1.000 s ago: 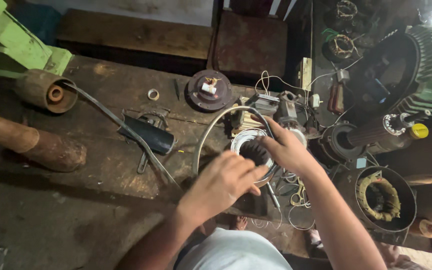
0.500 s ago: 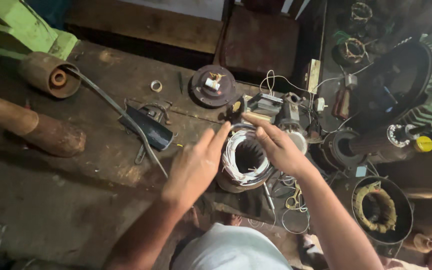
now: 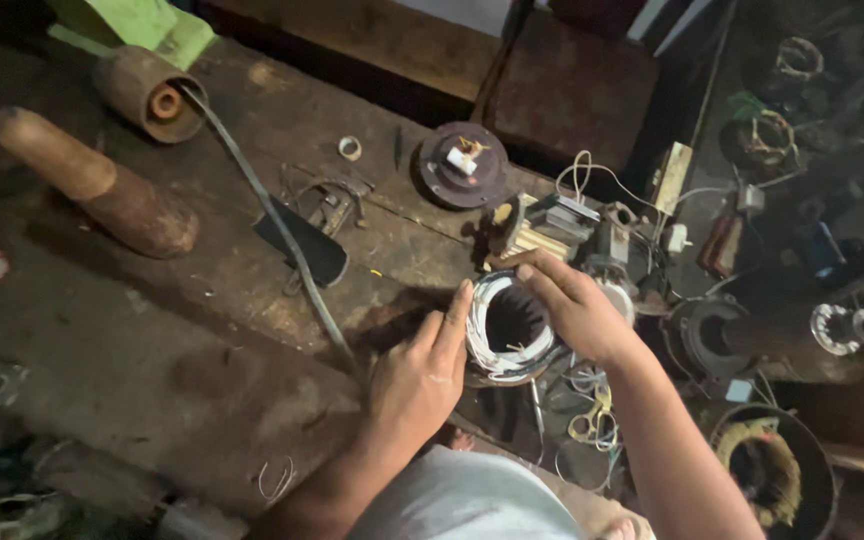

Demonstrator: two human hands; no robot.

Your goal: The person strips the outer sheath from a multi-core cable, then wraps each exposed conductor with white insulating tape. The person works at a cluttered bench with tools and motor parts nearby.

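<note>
Dark, oil-stained wood is forming the desk we are working at, its surface scuffed and dusty. We are cupping a round motor stator near the desk's front edge, between both our hands. It is a short metal ring with a hollow dark bore, and white winding wires are looping around its top rim.

Our left hand is pressing its fingers against the stator's left side, the grip closed on its outer wall. Our right hand is curling over the far right rim, fingers likewise clamped on the stator.

Behind the stator, a small block of metal parts and wires is sitting, and a round rusty end cap is lying flat further back. A long black strap is running diagonally across the desk from a rusty cylindrical pulley. A thick wooden handle, rounded and brown, is lying at the left. At the lower right, a dark round housing is holding yellowish copper windings inside it.
</note>
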